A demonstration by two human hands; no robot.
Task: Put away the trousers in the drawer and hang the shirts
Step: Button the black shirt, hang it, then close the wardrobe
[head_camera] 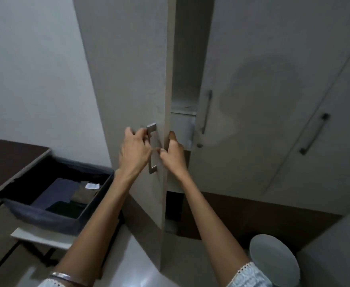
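Observation:
A tall grey wardrobe door (pixel 128 79) stands partly open in the middle of the view. My left hand (pixel 133 151) curls its fingers round the door's metal handle (pixel 151 129). My right hand (pixel 173 154) grips the door's free edge just to the right of the handle. Through the gap I see a pale shelf (pixel 183 110) inside the wardrobe; no shirts show. At the lower left an open drawer (pixel 93 204) holds folded trousers (pixel 62 188) in dark blue, olive and black.
More wardrobe doors with long bar handles (pixel 312 133) fill the right side. A dark tabletop (pixel 10 160) lies above the drawer at the left. A round white object (pixel 273 259) sits on the floor at the lower right. The wall behind is pale.

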